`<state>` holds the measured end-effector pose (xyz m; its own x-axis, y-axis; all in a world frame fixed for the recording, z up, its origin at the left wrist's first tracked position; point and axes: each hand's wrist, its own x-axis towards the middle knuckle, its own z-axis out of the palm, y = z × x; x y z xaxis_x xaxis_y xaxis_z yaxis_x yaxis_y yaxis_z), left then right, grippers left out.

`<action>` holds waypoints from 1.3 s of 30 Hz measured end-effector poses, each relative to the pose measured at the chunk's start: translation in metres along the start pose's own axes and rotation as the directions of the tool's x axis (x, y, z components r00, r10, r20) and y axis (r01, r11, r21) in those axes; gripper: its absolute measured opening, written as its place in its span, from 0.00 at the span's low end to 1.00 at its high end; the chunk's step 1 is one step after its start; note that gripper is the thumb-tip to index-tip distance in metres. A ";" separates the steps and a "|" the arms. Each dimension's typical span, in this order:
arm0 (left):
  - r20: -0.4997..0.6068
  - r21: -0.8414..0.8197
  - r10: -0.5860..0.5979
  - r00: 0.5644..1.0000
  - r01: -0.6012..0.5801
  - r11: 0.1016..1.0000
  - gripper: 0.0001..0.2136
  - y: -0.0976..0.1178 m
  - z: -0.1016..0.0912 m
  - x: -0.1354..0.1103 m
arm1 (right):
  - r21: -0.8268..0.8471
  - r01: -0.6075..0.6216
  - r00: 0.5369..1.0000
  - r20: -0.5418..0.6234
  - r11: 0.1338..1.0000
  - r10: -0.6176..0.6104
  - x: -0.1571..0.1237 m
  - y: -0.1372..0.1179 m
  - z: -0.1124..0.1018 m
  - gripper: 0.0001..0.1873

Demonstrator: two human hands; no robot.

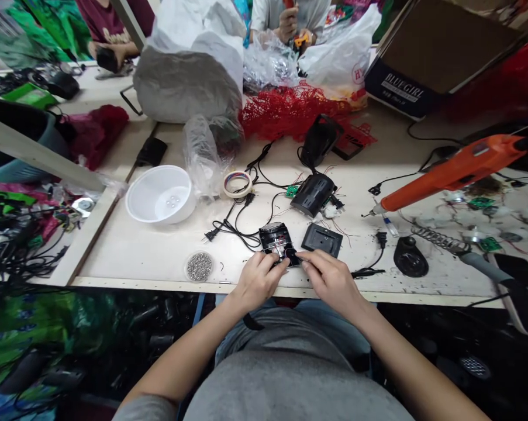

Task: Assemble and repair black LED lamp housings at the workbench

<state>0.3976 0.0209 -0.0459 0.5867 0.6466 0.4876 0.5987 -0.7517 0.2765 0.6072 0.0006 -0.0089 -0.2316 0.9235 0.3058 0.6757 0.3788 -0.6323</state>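
**A:** What carries all this?

**B:** A long, pale work surface (127,251), scuffed and scattered with parts. Toward its right side lies an orange hot glue gun (452,172), and a tangle of red plastic netting (290,111) sits along the far edge.

**A:** And toward the left?

**B:** A white plastic bowl (161,196) stands near the left edge, with a black power cord (233,225) trailing on the surface to its right.

**A:** Where are the hands?

**B:** At the front edge, near the middle. The left hand (258,280) and right hand (331,282) meet over an open black plastic housing (276,241), which is threaded with thin wires and rests on the surface just behind that edge.

**A:** What are the fingers (310,260) doing?

**B:** Closed on both hands, gripping the near side of the housing. Exactly where each fingertip lands is hidden.

**A:** What's closest to them?

**B:** A square black cover plate (321,240) lies just beside the housing, on its right. A small clear dish of tiny metal pieces (199,266) sits near the left hand.
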 end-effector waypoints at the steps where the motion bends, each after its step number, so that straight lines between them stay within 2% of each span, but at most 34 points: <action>1: -0.004 -0.008 0.006 1.000 -0.006 1.000 0.12 0.000 0.001 0.000 | 0.026 -0.028 1.000 0.003 0.999 0.028 0.002 0.000 0.000 0.13; 5: 0.009 -0.031 0.009 1.000 -0.009 0.999 0.12 0.000 0.005 -0.001 | 0.172 -0.227 0.972 0.101 0.958 0.212 0.008 0.001 -0.002 0.12; 7: 0.021 -0.034 -0.001 1.000 0.002 0.999 0.12 0.001 0.006 -0.001 | 0.208 -0.292 0.954 0.137 0.934 0.267 0.009 0.002 -0.002 0.12; 9: 0.030 -0.043 -0.011 0.999 0.013 0.999 0.12 0.002 0.007 -0.001 | 0.137 -0.250 0.967 0.086 0.959 0.240 0.009 0.004 0.000 0.11; 11: 0.027 -0.058 -0.011 1.000 0.012 0.998 0.12 0.003 0.006 0.001 | -0.002 -0.138 0.990 0.010 0.990 0.138 0.008 0.003 0.003 0.10; 13: 0.009 -0.060 -0.001 1.000 0.002 0.998 0.12 0.004 0.005 0.003 | -0.117 -0.044 0.999 -0.032 0.992 0.041 0.005 0.001 0.007 0.10; 15: -0.010 -0.047 0.007 1.000 -0.007 0.999 0.12 0.005 0.004 0.004 | -0.179 -0.004 0.999 -0.047 0.984 -0.004 0.003 -0.002 0.010 0.09; 18: -0.010 -0.035 0.005 1.000 -0.006 0.999 0.13 0.006 0.004 0.004 | -0.180 -0.028 0.999 -0.043 0.983 0.021 0.002 -0.007 0.011 0.09; 20: 0.016 -0.040 -0.001 1.000 0.001 0.999 0.13 0.006 0.005 0.004 | -0.096 -0.112 0.994 -0.020 0.989 0.110 0.004 -0.009 0.010 0.09; 21: 0.029 -0.043 -0.003 1.000 0.004 0.999 0.13 0.006 0.006 0.004 | -0.018 -0.193 0.981 0.006 0.981 0.193 0.005 -0.009 0.009 0.08; 22: 0.039 -0.045 -0.003 0.999 0.005 0.999 0.13 0.006 0.006 0.004 | 0.085 -0.307 0.951 0.050 0.948 0.304 0.008 -0.010 0.008 0.08; 23: 0.042 -0.049 0.000 0.999 0.002 0.999 0.13 0.005 0.006 0.004 | 0.204 -0.442 0.897 0.114 0.874 0.427 0.010 -0.011 0.007 0.08; 25: 0.029 -0.063 0.019 0.999 -0.017 0.998 0.13 0.004 0.004 0.005 | 0.430 -0.676 0.730 0.286 0.598 0.620 0.015 -0.015 0.005 0.14; 26: 0.021 -0.075 0.028 0.999 -0.027 0.997 0.12 0.003 0.003 0.005 | 0.513 -0.738 0.649 0.366 0.437 0.667 0.017 -0.017 0.005 0.17; 27: 0.017 -0.085 0.035 0.999 -0.033 0.996 0.12 0.002 0.002 0.006 | 0.573 -0.762 0.591 0.424 0.301 0.687 0.018 -0.019 0.005 0.21; 28: 0.016 -0.096 0.039 0.999 -0.038 0.995 0.12 0.002 0.001 0.006 | 0.613 -0.762 0.558 0.457 0.210 0.693 0.019 -0.021 0.005 0.24; 29: 0.016 -0.105 0.043 0.999 -0.042 0.994 0.11 0.001 0.000 0.007 | 0.637 -0.752 0.548 0.464 0.168 0.695 0.018 -0.023 0.006 0.26; 30: 0.015 -0.113 0.047 0.999 -0.045 0.993 0.11 0.001 -0.001 0.007 | 0.647 -0.743 0.556 0.454 0.171 0.696 0.016 -0.024 0.007 0.26; 31: 0.012 -0.121 0.051 0.999 -0.049 0.991 0.11 0.000 -0.002 0.007 | 0.642 -0.735 0.580 0.428 0.218 0.693 0.014 -0.024 0.009 0.26; 32: 0.005 -0.129 0.054 0.999 -0.053 0.990 0.11 0.000 -0.002 0.008 | 0.621 -0.720 0.623 0.383 0.309 0.682 0.010 -0.024 0.011 0.25; 34: -0.014 -0.143 0.046 0.999 -0.047 0.989 0.11 0.000 -0.002 0.008 | 0.503 -0.620 0.769 0.240 0.602 0.592 0.003 -0.020 0.014 0.20; 36: -0.026 -0.154 0.028 0.999 -0.032 0.988 0.10 0.000 -0.002 0.008 | 0.275 -0.370 0.929 0.093 0.888 0.358 -0.003 -0.016 0.016 0.15; 37: -0.029 -0.157 0.022 0.999 -0.026 0.987 0.10 0.001 -0.002 0.009 | 0.139 -0.211 0.977 0.047 0.968 0.207 -0.005 -0.013 0.017 0.13; 39: -0.033 -0.162 0.019 0.999 -0.024 0.986 0.10 0.001 -0.001 0.009 | -0.081 0.036 0.999 0.019 0.996 -0.034 -0.008 -0.009 0.018 0.13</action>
<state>0.4025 0.0261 -0.0407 0.5796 0.6278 0.5195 0.4882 -0.7780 0.3955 0.5902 -0.0095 -0.0184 -0.2677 0.9109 0.3140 0.7215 0.4055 -0.5612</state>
